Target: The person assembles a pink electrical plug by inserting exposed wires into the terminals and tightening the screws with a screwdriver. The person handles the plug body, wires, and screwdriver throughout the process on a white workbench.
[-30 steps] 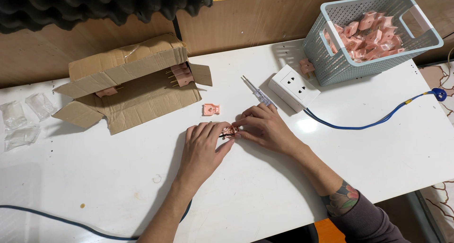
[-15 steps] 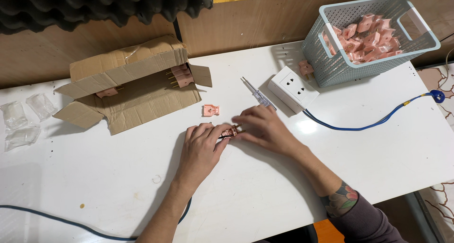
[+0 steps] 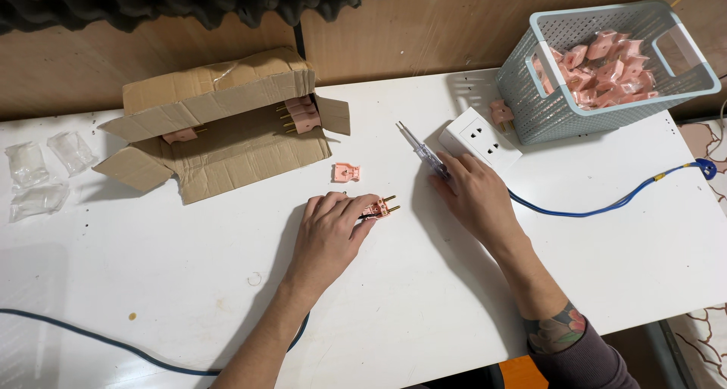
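Pink plug [image 3: 377, 207] prongs point right (slightly up).

White table [image 3: 606, 260], cardboard box [image 3: 219, 124], mesh basket [image 3: 564, 113], socket block [image 3: 480, 139], blue cable [image 3: 606, 203], plastic bags [image 3: 42, 173]

I see an open brown cardboard box [image 3: 219, 124] lying on its side at table's back left, pink plugs inside | three clear, crumpled plastic bags [image 3: 42, 173] at far left edge | no labels, signs, screens.
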